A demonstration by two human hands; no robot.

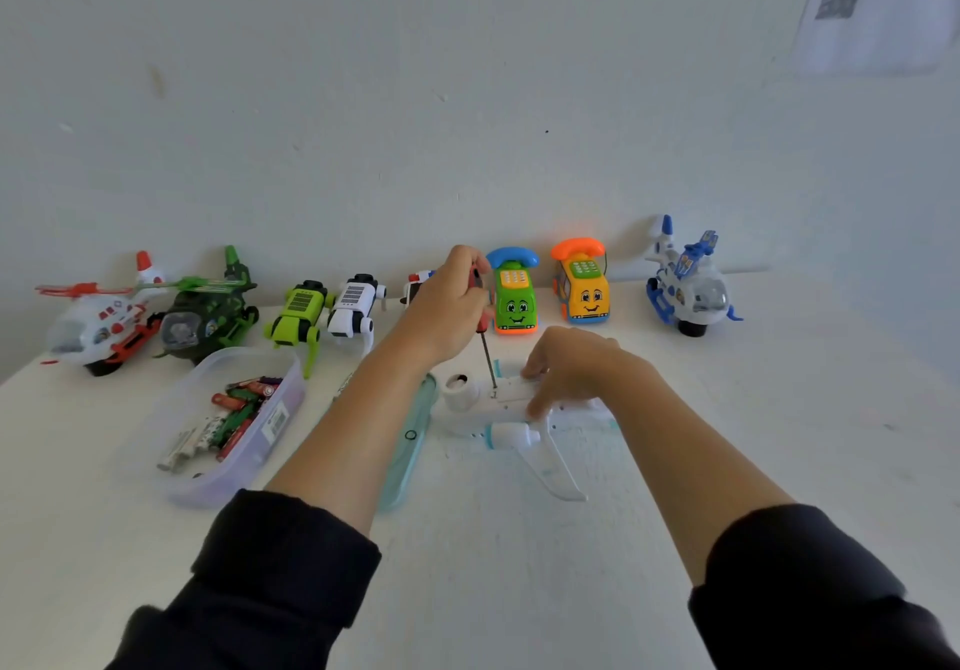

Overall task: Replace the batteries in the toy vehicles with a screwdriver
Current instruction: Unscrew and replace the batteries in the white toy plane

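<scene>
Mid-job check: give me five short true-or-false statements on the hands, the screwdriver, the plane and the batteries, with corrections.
1. The left hand grips the red-handled screwdriver. True.
2. The screwdriver tip rests on the green phone car. False: it meets the underside of the white toy plane.
3. The right hand holds the plane. True.
4. The batteries lie loose on the table. False: they sit in the clear plastic box.
5. The plane stands on its wheels. False: it lies belly-up.

Left hand (449,305): raised, fingers curled in a grip; right hand (569,368): lower, palm down, fingers bent; both forearms bare.
</scene>
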